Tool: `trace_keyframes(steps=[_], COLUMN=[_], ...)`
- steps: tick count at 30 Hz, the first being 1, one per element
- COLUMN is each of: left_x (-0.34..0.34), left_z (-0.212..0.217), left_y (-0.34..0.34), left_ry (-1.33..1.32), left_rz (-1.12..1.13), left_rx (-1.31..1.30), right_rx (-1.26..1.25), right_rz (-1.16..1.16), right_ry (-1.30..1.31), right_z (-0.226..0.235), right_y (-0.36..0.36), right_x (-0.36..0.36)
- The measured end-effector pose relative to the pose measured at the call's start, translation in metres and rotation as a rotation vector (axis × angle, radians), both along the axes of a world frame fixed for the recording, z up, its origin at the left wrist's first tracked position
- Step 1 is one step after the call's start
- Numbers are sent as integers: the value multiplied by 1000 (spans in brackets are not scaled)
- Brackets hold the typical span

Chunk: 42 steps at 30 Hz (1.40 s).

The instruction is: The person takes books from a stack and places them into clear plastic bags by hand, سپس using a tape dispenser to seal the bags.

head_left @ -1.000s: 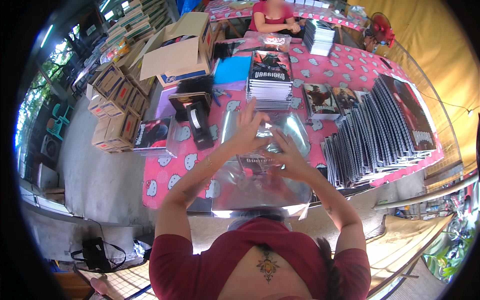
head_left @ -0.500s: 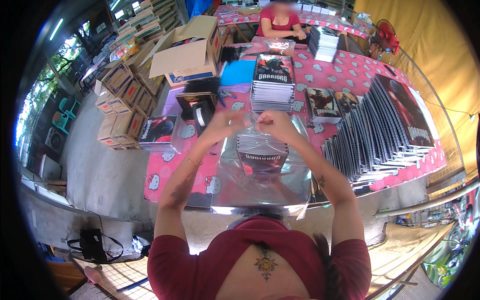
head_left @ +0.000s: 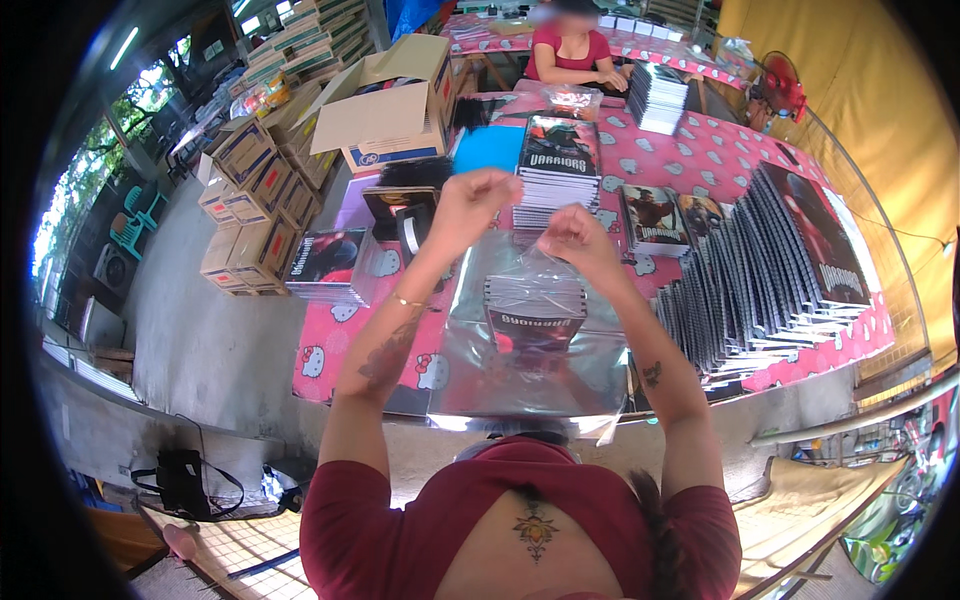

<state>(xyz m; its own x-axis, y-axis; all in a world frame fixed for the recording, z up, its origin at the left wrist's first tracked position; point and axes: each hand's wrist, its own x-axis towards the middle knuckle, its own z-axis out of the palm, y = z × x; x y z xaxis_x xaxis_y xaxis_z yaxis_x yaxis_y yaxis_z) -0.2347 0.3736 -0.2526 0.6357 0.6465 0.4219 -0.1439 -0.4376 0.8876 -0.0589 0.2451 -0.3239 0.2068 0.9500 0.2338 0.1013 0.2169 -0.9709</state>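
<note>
A small stack of dark-covered notebooks (head_left: pixel 535 318) lies in clear plastic wrap, on a larger clear plastic sheet (head_left: pixel 480 385) spread at the table's near edge. Just behind this stack, my right hand (head_left: pixel 584 245) pinches gathered plastic at the top of the wrap. Higher and to the left, my left hand (head_left: pixel 474 208) has its fingertips closed together, apart from the wrap. Anything between those fingertips is too small to make out. Close to it stands a tall stack of notebooks (head_left: pixel 557 190). A black tape dispenser (head_left: pixel 412 232) stands by my left forearm.
A long leaning row of spiral notebooks (head_left: pixel 745 270) fills the table's right side, near a shorter stack (head_left: pixel 655 218). Wrapped notebooks (head_left: pixel 330 262) lie at the left edge. An open carton (head_left: pixel 390 125) stands behind. Across the table sits another person (head_left: pixel 570 55).
My left hand has moved up and away from my right hand, which it was beside. My right hand stays at the gathered plastic. The view has shifted slightly.
</note>
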Motion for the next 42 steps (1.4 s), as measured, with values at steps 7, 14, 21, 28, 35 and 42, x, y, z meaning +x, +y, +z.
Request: trace_keyframes(steps=[7,14,21,28,35,42], left_x=[-35,-47,-62,-51,-25,23], left_z=[-102,-91,-114,-91,-77,-106], left_y=[11,-10,-54,-39,-46,38], left_ry=[507,554,310,418,640,604], left_rz=[-572,-443,-107,-222,6,-676], left_rx=[-280,300,1036,625,694,-274], right_rx=[-68,-238,316,19,-126,-252], right_rz=[133,332,-106,-50,-35,92], right_ry=[32,-507,-1080,-1039,-654,-271], right_z=[2,2,-48,-17,-25,-37], right_y=[-4,-58,-74,-64,-36,-25], right_x=[6,6,-27,-27,17,22])
